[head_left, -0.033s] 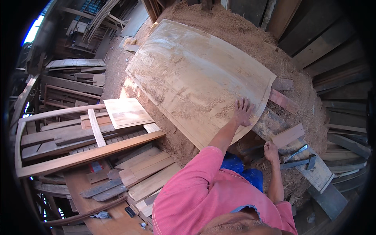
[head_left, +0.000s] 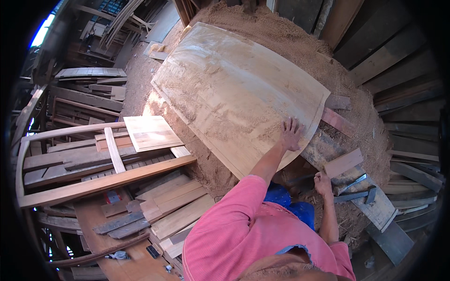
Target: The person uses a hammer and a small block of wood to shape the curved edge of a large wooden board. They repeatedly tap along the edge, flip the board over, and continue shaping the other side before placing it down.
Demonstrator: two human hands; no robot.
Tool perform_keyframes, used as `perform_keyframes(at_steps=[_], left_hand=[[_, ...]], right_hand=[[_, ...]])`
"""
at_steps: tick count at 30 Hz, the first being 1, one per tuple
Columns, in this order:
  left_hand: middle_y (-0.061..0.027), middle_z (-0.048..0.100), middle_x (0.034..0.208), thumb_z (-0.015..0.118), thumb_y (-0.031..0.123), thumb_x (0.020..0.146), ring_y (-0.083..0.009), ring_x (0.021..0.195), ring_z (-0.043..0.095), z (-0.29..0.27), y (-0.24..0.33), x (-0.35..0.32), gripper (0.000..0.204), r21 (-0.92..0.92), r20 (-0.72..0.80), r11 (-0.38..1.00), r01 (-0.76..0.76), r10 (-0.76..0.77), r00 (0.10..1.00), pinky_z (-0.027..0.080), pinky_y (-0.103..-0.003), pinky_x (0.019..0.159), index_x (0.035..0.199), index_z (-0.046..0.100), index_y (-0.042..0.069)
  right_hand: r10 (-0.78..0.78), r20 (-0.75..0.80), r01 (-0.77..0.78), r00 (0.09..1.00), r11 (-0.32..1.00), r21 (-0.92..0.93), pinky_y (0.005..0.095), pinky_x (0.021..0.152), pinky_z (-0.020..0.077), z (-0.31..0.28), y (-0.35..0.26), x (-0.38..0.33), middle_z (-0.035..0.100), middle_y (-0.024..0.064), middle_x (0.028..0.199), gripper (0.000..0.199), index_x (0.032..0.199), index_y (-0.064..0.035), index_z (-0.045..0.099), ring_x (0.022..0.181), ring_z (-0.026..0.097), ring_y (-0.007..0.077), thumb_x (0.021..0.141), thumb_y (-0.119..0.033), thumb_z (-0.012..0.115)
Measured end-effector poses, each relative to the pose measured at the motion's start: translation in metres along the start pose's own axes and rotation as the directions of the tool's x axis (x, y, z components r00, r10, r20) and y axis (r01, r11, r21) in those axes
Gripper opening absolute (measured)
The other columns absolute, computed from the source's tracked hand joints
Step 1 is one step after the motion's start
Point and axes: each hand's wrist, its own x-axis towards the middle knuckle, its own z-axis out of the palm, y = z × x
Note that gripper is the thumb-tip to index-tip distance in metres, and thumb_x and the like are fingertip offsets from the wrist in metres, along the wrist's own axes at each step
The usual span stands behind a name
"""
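My left hand (head_left: 291, 135) lies flat with its fingers spread on the near right end of a large pale wooden panel (head_left: 225, 70). Shavings and sawdust are scattered over that panel. Closed, my right hand (head_left: 322, 184) is at the lower left corner of a short wooden board (head_left: 344, 163). Whether the fingers grip this board or something else is hidden. Just right of that hand, a chisel-like tool with a shiny blade (head_left: 352, 183) lies above a dark hammer-shaped tool (head_left: 356, 195), both on a worn plank (head_left: 382, 208).
Sawdust (head_left: 281, 35) is heaped behind the panel. At the left, a wooden frame (head_left: 112, 182) bears a small pale panel (head_left: 152, 134), with loose boards (head_left: 176, 201) nearer me. Dark planks (head_left: 393, 49) lean along the right side. A reddish wood piece (head_left: 338, 122) sticks out beside the panel.
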Motion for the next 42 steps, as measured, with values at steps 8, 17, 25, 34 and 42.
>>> perform_keyframes(at_steps=[8, 17, 25, 34, 42], left_hand=[[-0.0289, 0.013, 0.164, 0.068, 0.042, 0.084, -0.047, 0.153, 0.006, 0.077, -0.005, -0.147, 0.088, -0.396, -0.102, 0.838, 0.375, -0.446, 0.889, 0.006, -0.065, 0.12, 0.157, 0.03, 0.011], [-0.0281, 0.026, 0.158, 0.062, 0.045, 0.094, -0.0424, 0.146, 0.029, 0.145, -0.062, -0.31, 0.083, -0.781, 0.282, -0.053, 0.623, -0.919, 0.275, 0.029, -0.054, 0.116, 0.155, 0.026, 0.002], [-0.0177, 0.065, 0.11, 0.048, 0.025, 0.107, -0.0302, 0.088, 0.069, 0.197, -0.101, -0.297, 0.031, -0.699, 0.496, -0.715, 0.019, -0.465, 0.733, 0.062, -0.044, 0.076, 0.127, 0.049, 0.002], [-0.0072, 0.066, 0.096, 0.054, 0.025, 0.104, -0.0179, 0.072, 0.065, 0.193, -0.206, -0.317, 0.019, -0.805, 0.527, -0.488, 0.337, -0.329, 0.784, 0.059, -0.035, 0.062, 0.118, 0.052, 0.012], [-0.0035, 0.063, 0.086, 0.058, 0.021, 0.102, -0.0152, 0.065, 0.061, 0.177, -0.27, -0.304, 0.013, -0.821, 0.412, -0.556, 0.129, -0.42, 0.809, 0.054, -0.033, 0.058, 0.106, 0.051, 0.011]], right_hand=[[-0.075, 0.227, 0.119, 0.971, 0.975, -0.189, 0.0485, 0.092, 0.0515, 0.0, 0.002, -0.017, 0.07, 0.0244, 0.103, 0.021, 0.102, -0.0041, 0.069, 0.105, 0.066, 0.0414, 0.089, -0.019, 0.06], [-0.158, 0.188, 0.196, 0.969, 0.959, -0.206, 0.0477, 0.092, 0.0512, 0.02, -0.033, -0.005, 0.07, 0.0234, 0.101, 0.025, 0.1, -0.0021, 0.068, 0.101, 0.066, 0.0415, 0.089, -0.02, 0.056], [0.023, 0.202, 0.027, 0.979, 0.97, -0.241, 0.0461, 0.089, 0.0533, 0.098, -0.077, -0.03, 0.072, 0.0229, 0.101, 0.028, 0.093, -0.0018, 0.072, 0.101, 0.069, 0.039, 0.081, -0.02, 0.055], [0.273, 0.211, -0.268, 0.938, 0.962, -0.052, 0.0455, 0.092, 0.0525, 0.201, -0.101, -0.091, 0.07, 0.0256, 0.106, 0.028, 0.097, -0.0028, 0.075, 0.108, 0.067, 0.0414, 0.081, -0.019, 0.058], [0.178, 0.148, -0.162, 0.973, 0.98, -0.112, 0.0388, 0.065, 0.0531, 0.223, -0.04, -0.113, 0.069, 0.0156, 0.074, 0.017, 0.072, -0.0008, 0.069, 0.073, 0.069, 0.0226, 0.075, -0.015, 0.061]])
